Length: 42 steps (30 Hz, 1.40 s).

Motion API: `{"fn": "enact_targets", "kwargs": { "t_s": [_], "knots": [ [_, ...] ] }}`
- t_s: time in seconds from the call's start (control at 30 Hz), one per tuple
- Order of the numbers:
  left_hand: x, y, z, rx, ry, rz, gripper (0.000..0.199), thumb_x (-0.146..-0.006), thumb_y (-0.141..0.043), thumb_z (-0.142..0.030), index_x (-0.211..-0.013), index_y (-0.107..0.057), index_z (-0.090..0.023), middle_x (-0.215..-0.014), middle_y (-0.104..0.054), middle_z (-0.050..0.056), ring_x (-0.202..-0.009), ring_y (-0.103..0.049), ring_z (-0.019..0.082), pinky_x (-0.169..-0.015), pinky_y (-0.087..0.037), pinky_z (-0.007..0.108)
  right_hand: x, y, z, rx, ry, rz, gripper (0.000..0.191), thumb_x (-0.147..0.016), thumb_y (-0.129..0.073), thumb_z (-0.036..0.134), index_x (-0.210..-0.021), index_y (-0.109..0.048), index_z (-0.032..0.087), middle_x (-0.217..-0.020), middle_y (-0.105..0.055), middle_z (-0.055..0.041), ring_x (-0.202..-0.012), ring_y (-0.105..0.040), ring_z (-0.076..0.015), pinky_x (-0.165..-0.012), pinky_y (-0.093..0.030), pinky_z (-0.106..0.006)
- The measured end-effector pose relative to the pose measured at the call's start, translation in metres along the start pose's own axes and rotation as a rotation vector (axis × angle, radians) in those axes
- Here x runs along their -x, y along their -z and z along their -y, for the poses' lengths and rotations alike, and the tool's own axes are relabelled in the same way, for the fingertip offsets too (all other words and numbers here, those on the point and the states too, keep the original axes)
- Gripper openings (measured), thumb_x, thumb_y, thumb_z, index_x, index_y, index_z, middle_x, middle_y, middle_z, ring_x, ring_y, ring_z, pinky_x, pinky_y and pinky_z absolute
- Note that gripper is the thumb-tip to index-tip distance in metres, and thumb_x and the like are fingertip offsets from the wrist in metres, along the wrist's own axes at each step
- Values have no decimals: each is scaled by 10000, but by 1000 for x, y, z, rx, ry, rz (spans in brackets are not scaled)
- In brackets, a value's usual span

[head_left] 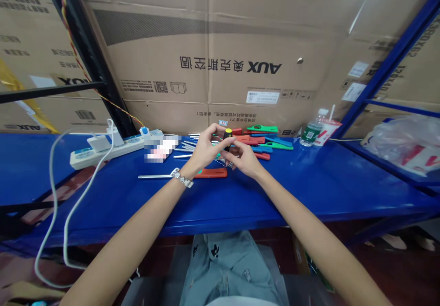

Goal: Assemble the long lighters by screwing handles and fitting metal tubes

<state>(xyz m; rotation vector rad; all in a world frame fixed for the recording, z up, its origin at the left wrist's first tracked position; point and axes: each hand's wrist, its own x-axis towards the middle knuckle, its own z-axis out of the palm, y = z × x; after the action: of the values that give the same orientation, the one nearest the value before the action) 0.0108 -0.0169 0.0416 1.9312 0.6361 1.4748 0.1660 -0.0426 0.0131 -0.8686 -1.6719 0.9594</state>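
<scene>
My left hand (pixel 208 146) is closed around a short screwdriver (pixel 228 133) with a black handle and a yellow end, which stands upright between the hands. Close against it, my right hand (pixel 244 158) has its thumb and fingers pinched together below the handle; what they hold is hidden. Small shiny parts show under the fingers but are too small to name. An orange long-nosed lighter (pixel 215 173) lies just in front of my left hand, its metal tube pointing left. Behind both hands is a pile of similar lighters, among them a green lighter (pixel 263 128) and a red lighter (pixel 254 139).
On the left of the blue table (pixel 295 187) lies a white power strip (pixel 113 149) with plugs and trailing cables. A plastic bottle (pixel 311 129) and a cup (pixel 328 132) stand at the back right. A large cardboard box (pixel 220 31) rises behind the table.
</scene>
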Motion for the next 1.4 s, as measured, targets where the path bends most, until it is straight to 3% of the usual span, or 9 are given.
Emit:
{"fn": "enact_targets", "kwargs": {
  "t_s": [0.13, 0.3, 0.53, 0.67, 0.77, 0.97, 1.17, 1.3, 1.4],
  "knots": [
    [0, -3, 1, -47, -6, -82, 367, -715, -844, -374, -920, -592, -204, -923, -645, 38, -857, -609, 164, -776, -504, 309, -2, -4, -4, -43, 10, -93, 424, -738, -780, 566, -846, -565, 217, -687, -673, -10, -518, -599, -149, -393, -442, -246],
    [2, 6, -2, -10, 9, 140, 264, -931, -604, -428, -1081, -650, -215, -1005, -673, 76, -867, -623, 174, -738, -506, 306, 0, 4, 0, 24, 17, 85, 390, -862, -648, 584, -883, -621, 195, -824, -724, -56, -591, -625, -156, -415, -461, -248],
    [-4, -4, 4, -40, -14, -85, 392, -700, -859, -379, -899, -574, -196, -881, -625, 17, -817, -598, 146, -773, -498, 298, -2, -8, -8, -16, 13, -125, 408, -759, -767, 547, -899, -557, 226, -667, -674, 5, -479, -600, -150, -386, -418, -241],
    [-1, 6, 0, -39, -1, 60, 318, -897, -663, -435, -1114, -630, -205, -1102, -669, 85, -1022, -625, 193, -856, -508, 320, -2, -2, -3, 2, -1, 15, 365, -831, -678, 561, -893, -609, 208, -787, -730, -39, -557, -637, -162, -404, -450, -248],
    [0, 11, -2, -11, 19, 147, 275, -951, -578, -440, -1046, -667, -198, -1024, -697, 79, -943, -651, 186, -808, -516, 315, 0, 0, 0, 37, 11, 84, 356, -870, -635, 549, -937, -636, 199, -833, -745, -55, -568, -633, -159, -421, -464, -253],
    [-5, 1, 1, -117, 18, -82, 361, -732, -829, -409, -863, -585, -178, -866, -650, 31, -823, -608, 158, -778, -496, 303, 0, -8, -5, -13, 17, -118, 365, -779, -763, 506, -902, -579, 216, -679, -695, -5, -495, -616, -158, -394, -417, -242],
    [-1, 12, -4, -10, 44, 200, 314, -962, -548, -457, -1101, -648, -194, -1048, -687, 88, -944, -638, 185, -801, -511, 312, 1, -1, 2, 32, 26, 75, 351, -857, -653, 546, -898, -640, 198, -828, -743, -60, -585, -653, -174, -436, -461, -260],
    [-3, 7, -3, -74, 22, 36, 288, -817, -751, -432, -883, -627, -181, -870, -664, 41, -821, -617, 162, -769, -501, 306, 0, -5, -1, 11, 25, -51, 351, -791, -751, 496, -944, -616, 210, -719, -707, -18, -515, -612, -156, -433, -439, -256],
    [-4, 2, -1, -127, 15, -38, 340, -761, -799, -418, -911, -607, -180, -918, -666, 49, -847, -614, 167, -790, -498, 315, -2, -6, -3, -11, 11, -114, 370, -767, -765, 520, -884, -594, 213, -684, -690, -16, -495, -606, -159, -404, -420, -254]
  ]
}}
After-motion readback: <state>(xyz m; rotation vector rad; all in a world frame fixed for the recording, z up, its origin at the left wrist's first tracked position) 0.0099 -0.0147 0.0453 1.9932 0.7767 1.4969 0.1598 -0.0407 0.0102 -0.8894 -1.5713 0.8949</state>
